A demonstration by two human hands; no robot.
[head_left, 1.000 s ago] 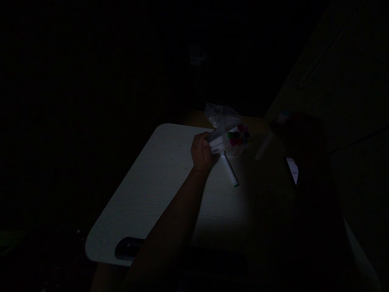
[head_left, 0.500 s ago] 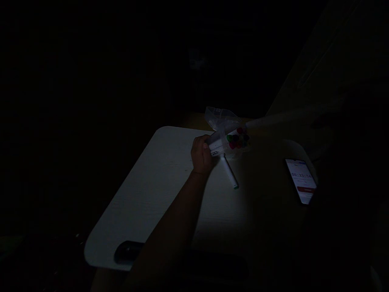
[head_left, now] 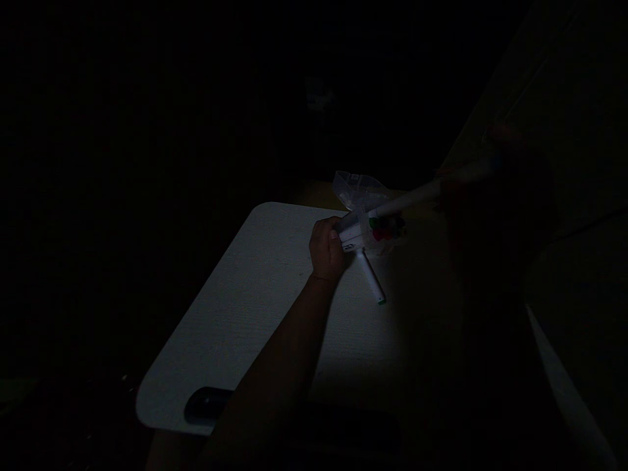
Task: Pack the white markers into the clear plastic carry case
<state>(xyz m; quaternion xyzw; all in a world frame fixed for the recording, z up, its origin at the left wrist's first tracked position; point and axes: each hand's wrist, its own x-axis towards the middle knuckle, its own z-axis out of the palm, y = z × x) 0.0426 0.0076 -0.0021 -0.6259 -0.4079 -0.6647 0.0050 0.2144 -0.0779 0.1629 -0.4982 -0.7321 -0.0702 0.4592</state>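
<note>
My left hand [head_left: 327, 248] is wrapped round a clear plastic marker case [head_left: 349, 237], tilted with its mouth to the right and its lid [head_left: 360, 190] swung up. Several markers [head_left: 385, 230] with coloured ends, red, green and dark, show in the mouth. In deep shadow on the right, my right hand [head_left: 490, 190] grips a long white marker [head_left: 417, 197], whose far end reaches the case mouth; whether it is inside I cannot tell. Another white marker [head_left: 371, 278] with a green end lies on the table just below the case.
A white table [head_left: 235, 301] with rounded corners carries everything. Its front edge has a dark slot [head_left: 209, 404], partly behind my left forearm. The right side lies in shadow under my right arm, and the surroundings are nearly black.
My right hand has come in from the right with the white marker, which now reaches over the case mouth. The right arm now hides the lit phone. My left hand and the case hardly moved.
</note>
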